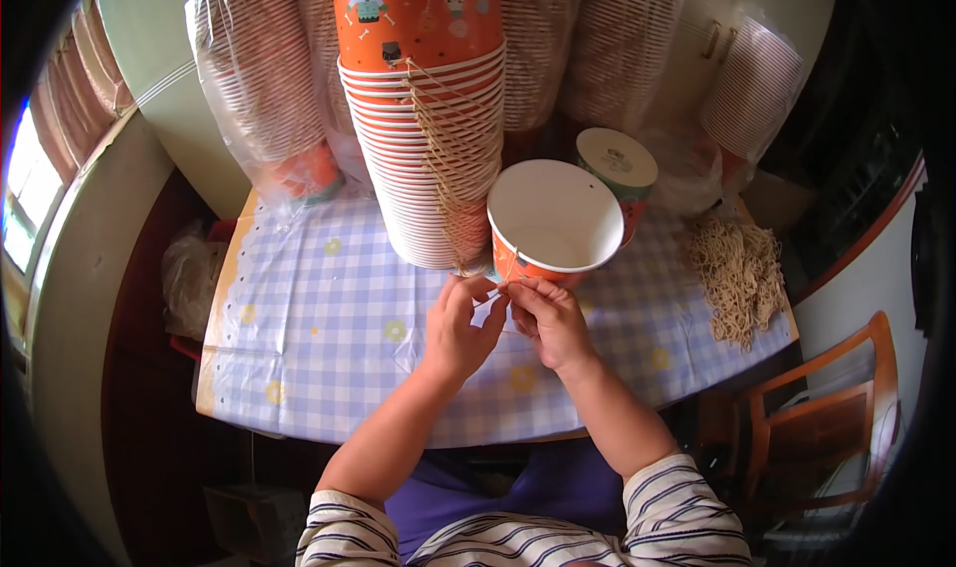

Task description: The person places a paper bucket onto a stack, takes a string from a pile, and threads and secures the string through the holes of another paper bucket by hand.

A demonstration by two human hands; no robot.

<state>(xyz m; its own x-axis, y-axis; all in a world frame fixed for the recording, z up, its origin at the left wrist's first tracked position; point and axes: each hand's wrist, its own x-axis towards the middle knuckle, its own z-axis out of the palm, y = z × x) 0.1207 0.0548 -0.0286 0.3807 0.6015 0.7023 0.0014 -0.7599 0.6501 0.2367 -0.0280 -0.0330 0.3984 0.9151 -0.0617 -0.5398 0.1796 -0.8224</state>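
Observation:
An orange paper bucket [556, 214] with a white inside stands on the table, its open mouth facing up. A thin tan string [514, 264] hangs at its near side, passing by the rim. Just below that rim my left hand [462, 323] is closed, thumb and fingers pinched at the string. My right hand [550, 320] meets it fingertip to fingertip, also pinching the string. The exact shape of the string between the fingers is too small to make out. Left of the bucket rises a tall stack of nested orange buckets [423, 149], with strings hanging down its side.
A checked tablecloth [329, 338] covers the table. Behind the bucket stands an upside-down bucket [617, 157]. A heap of tan strings [739, 280] lies at the right edge. Plastic-wrapped bucket stacks [261, 79] line the back. A wooden chair [822, 418] is at the right.

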